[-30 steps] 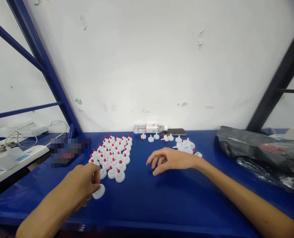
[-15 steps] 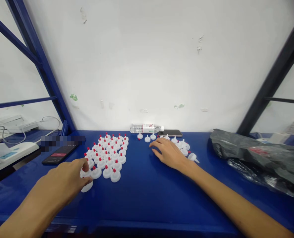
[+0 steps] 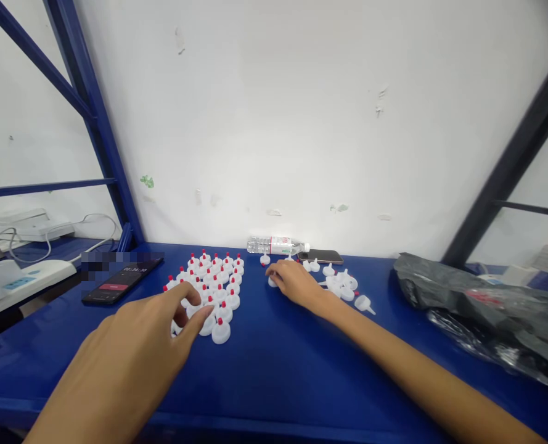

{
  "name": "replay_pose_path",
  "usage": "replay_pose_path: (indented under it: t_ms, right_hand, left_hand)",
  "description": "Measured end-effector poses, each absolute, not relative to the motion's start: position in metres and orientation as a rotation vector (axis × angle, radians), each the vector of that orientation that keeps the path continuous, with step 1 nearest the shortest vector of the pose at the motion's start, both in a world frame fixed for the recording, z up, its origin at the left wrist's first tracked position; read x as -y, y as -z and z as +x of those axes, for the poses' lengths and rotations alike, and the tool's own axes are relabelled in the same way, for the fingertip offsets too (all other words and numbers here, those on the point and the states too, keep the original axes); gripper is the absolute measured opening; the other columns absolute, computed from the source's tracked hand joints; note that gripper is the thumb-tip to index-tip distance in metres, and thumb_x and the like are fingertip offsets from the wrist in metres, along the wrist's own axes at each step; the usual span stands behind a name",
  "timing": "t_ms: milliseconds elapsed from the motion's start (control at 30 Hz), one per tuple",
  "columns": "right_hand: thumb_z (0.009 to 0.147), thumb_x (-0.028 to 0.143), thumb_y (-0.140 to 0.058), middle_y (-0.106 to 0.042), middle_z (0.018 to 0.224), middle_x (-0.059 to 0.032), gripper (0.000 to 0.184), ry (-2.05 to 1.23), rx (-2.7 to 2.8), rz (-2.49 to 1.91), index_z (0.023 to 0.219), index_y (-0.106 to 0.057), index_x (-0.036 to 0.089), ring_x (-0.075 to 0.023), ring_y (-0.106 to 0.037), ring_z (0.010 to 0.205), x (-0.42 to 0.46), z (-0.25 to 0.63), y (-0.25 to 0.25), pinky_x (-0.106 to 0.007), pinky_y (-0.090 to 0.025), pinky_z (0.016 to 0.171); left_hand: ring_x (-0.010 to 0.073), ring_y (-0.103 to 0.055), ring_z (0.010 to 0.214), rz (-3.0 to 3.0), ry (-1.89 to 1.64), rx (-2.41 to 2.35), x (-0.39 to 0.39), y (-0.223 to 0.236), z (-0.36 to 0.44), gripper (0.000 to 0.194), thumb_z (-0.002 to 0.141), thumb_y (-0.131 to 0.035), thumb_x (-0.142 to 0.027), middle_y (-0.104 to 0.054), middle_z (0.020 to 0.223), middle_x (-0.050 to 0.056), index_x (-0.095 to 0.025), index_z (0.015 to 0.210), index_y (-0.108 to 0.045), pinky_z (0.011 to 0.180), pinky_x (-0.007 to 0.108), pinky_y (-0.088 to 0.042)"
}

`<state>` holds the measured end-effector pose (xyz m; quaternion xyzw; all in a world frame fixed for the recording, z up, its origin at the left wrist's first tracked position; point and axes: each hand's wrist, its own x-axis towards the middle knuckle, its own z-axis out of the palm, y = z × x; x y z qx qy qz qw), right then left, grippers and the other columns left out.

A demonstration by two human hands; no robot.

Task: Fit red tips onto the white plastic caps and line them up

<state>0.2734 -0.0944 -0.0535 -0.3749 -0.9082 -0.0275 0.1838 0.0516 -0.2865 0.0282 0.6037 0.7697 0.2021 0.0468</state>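
My left hand [image 3: 137, 345] hovers over the near left corner of a group of white nozzle caps, thumb and fingers apart with nothing between them. The caps stand upright in close rows, each with a small red tip; one white nozzle cap [image 3: 220, 333] stands at the group's near right corner, and some are hidden behind my hand. Further back, my right hand [image 3: 299, 283] has its fingertips closed round another white nozzle cap [image 3: 272, 282], mostly covered by the fingers. Right of that hand lies a loose pile of untipped caps, with one untipped nozzle cap [image 3: 363, 303] on its side.
A clear water bottle [image 3: 259, 245] lies by the wall, with a dark phone [image 3: 327, 256] beside it. At left are another phone [image 3: 116, 287] with a lit screen and a white power strip [image 3: 42, 275]. A grey plastic bag [image 3: 458, 302] covers the blue table's right side.
My left hand has let go of a white cap at the group's near left and lifted away, opening. My right hand has reached back and left, closing on a cap near the bottle.
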Motion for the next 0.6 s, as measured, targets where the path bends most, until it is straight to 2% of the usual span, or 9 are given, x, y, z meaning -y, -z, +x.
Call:
replay_pose_path:
  t_ms: [100, 200, 267, 333, 400, 500, 600]
  right_hand:
    - [0.100, 0.026, -0.058, -0.076, 0.101, -0.0033, 0.018, -0.032, 2.605, -0.931, 0.109, -0.072, 0.022, -0.0175, -0.069, 0.094, 0.118, 0.280, 0.049, -0.024, -0.046, 0.083]
    - [0.105, 0.038, -0.048, -0.077, 0.098, -0.0024, 0.029, -0.138, 2.563, -0.859, 0.107, -0.072, 0.022, -0.0165, -0.070, 0.088, 0.121, 0.277, 0.038, -0.025, -0.046, 0.078]
    - [0.109, 0.037, -0.039, -0.078, 0.099, -0.0030, 0.038, -0.116, 2.525, -0.973, 0.105, -0.073, 0.021, -0.0159, -0.071, 0.088, 0.107, 0.270, 0.030, -0.025, -0.046, 0.076]
    - [0.107, 0.029, -0.044, -0.078, 0.105, -0.0055, 0.030, -0.072, 2.502, -1.053, 0.108, -0.073, 0.020, -0.0183, -0.070, 0.095, 0.087, 0.261, 0.027, -0.027, -0.046, 0.081]
    - [0.101, 0.024, -0.055, -0.078, 0.102, -0.0074, 0.020, -0.045, 2.510, -1.122, 0.104, -0.075, 0.019, -0.0208, -0.071, 0.095, 0.067, 0.251, 0.029, -0.028, -0.047, 0.082]
    - [0.097, 0.024, -0.063, -0.077, 0.100, -0.0109, 0.015, 0.008, 2.518, -1.224, 0.104, -0.075, 0.017, -0.0248, -0.070, 0.099, 0.048, 0.239, 0.040, -0.033, -0.050, 0.085]
    - [0.098, 0.031, -0.063, -0.070, 0.116, -0.0105, 0.024, 0.058, 2.538, -1.280, 0.117, -0.068, 0.016, -0.0240, -0.068, 0.104, 0.043, 0.233, 0.051, -0.040, -0.055, 0.090]
  left_hand:
    - [0.0274, -0.069, 0.077, 1.816, -0.425, -2.491, 0.287, -0.034, 0.062, 0.027, 0.088, -0.050, -0.053, -0.076, 0.086, 0.002, -0.033, 0.095, -0.067, 0.064, 0.033, -0.039]
    - [0.0266, -0.070, 0.079, 1.846, -0.373, -2.441, 0.288, -0.036, 0.068, 0.027, 0.090, -0.050, -0.053, -0.076, 0.087, 0.000, -0.034, 0.097, -0.068, 0.063, 0.033, -0.039]
    - [0.0253, -0.069, 0.078, 1.894, -0.375, -2.360, 0.288, -0.034, 0.072, 0.026, 0.090, -0.052, -0.052, -0.076, 0.086, 0.000, -0.033, 0.097, -0.069, 0.063, 0.032, -0.039]
    - [0.0242, -0.069, 0.078, 1.950, -0.386, -2.271, 0.288, -0.028, 0.078, 0.024, 0.091, -0.053, -0.050, -0.076, 0.085, 0.000, -0.032, 0.096, -0.069, 0.063, 0.030, -0.039]
    - [0.0236, -0.070, 0.080, 2.013, -0.401, -2.194, 0.287, -0.019, 0.087, 0.022, 0.092, -0.054, -0.046, -0.076, 0.086, 0.000, -0.031, 0.096, -0.069, 0.063, 0.030, -0.039]
    - [0.0232, -0.070, 0.082, 2.126, -0.451, -2.070, 0.282, -0.003, 0.106, 0.020, 0.095, -0.052, -0.040, -0.075, 0.088, 0.001, -0.030, 0.104, -0.068, 0.068, 0.031, -0.041]
    - [0.0248, -0.071, 0.090, 2.189, -0.466, -1.953, 0.275, 0.010, 0.126, 0.025, 0.097, -0.052, -0.035, -0.074, 0.098, 0.004, -0.029, 0.118, -0.065, 0.076, 0.033, -0.045]
